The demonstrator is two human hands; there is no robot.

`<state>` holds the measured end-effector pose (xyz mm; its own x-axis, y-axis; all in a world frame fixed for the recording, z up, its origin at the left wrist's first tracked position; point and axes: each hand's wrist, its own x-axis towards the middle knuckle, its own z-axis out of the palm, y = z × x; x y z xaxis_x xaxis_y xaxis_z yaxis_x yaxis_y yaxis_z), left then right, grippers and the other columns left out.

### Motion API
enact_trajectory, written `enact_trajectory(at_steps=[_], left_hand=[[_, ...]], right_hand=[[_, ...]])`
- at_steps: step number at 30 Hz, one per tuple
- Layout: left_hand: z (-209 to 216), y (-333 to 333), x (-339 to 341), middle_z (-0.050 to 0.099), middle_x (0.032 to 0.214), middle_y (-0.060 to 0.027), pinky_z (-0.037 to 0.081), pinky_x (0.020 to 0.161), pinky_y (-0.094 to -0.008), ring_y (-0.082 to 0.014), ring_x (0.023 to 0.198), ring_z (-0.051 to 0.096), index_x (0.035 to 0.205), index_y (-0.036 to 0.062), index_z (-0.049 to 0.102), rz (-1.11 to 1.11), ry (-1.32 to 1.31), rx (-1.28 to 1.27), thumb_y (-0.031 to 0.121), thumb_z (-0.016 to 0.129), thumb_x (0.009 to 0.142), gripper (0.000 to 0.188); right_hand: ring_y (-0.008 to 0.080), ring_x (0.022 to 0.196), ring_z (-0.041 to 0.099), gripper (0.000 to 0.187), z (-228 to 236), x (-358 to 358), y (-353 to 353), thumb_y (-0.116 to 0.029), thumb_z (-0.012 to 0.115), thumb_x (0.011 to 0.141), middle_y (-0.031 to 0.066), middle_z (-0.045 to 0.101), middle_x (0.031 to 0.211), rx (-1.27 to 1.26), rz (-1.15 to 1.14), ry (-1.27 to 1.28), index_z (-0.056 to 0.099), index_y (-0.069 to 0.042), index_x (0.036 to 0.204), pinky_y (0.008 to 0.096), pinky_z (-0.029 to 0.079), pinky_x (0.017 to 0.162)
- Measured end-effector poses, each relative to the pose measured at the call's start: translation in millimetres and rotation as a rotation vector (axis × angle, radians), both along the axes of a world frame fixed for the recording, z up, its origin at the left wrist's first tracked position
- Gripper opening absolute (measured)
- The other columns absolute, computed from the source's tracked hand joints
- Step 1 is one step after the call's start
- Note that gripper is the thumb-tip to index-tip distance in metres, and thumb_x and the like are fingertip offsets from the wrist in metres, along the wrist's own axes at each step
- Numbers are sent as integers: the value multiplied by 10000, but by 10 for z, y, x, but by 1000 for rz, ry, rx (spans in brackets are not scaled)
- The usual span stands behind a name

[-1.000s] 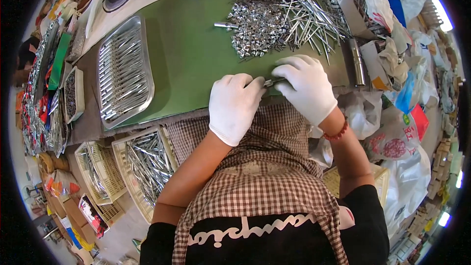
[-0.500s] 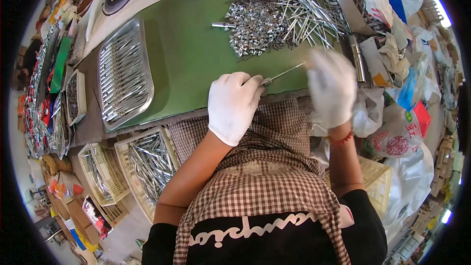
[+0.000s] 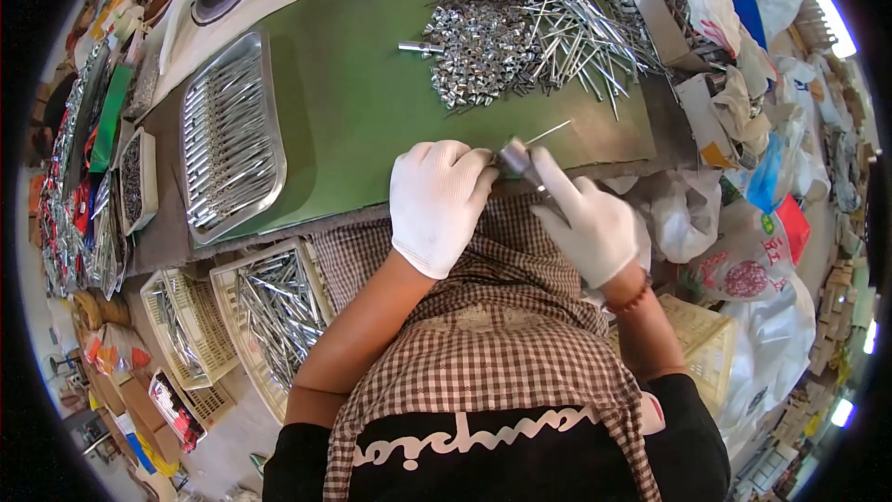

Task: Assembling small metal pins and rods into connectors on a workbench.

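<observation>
My left hand (image 3: 435, 200), in a white knit glove, is closed at the green work mat's front edge. It pinches the near end of a thin metal rod (image 3: 550, 132), which points away to the right over the mat. My gloved right hand (image 3: 595, 228) is wrapped around a metal tool with a thick cylindrical head (image 3: 514, 157); its handle is mostly hidden by the fingers. The head is over the rod's near end, close to my left fingertips; I cannot tell whether they touch. Beyond my hands lie a pile of small shiny metal fittings (image 3: 474, 56) and a heap of loose thin rods (image 3: 590, 37).
A metal tray (image 3: 277, 153) of neatly lined-up rod pieces sits on the left of the green mat (image 3: 348, 84). Cream plastic baskets (image 3: 223, 288) with metal parts stand below the table's left side. An open cardboard box (image 3: 664, 23) and plastic bags (image 3: 688, 214) crowd the right.
My right hand has moved left and toward me, bringing the metal tool from the mat's right edge to the rod's near end. The left hand stays nearly in place.
</observation>
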<state>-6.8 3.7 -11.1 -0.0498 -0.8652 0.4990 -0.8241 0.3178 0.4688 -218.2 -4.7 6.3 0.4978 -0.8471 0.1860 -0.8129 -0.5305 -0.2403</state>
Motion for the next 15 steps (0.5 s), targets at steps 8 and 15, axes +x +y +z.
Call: enact_trajectory(at_steps=[8, 15], left_hand=[[33, -23, -9, 639, 846, -64, 459, 735, -426, -304, 814, 612, 881, 97, 727, -16, -13, 28, 135, 745, 767, 121], [107, -93, -95, 612, 800, -26, 477, 689, -417, -269, 774, 608, 853, 119, 713, -28, -37, -37, 173, 730, 774, 97]], right_hand=[[320, 663, 665, 705, -69, 28, 39, -217, 792, 792, 131, 675, 797, 95, -48, -263, 531, -202, 1447, 407, 534, 605], [344, 858, 678, 509, 50, -674, -484, -255, 708, 884, 154, 708, 999, -153, -602, -234, 601, -167, 1374, 423, 540, 761]])
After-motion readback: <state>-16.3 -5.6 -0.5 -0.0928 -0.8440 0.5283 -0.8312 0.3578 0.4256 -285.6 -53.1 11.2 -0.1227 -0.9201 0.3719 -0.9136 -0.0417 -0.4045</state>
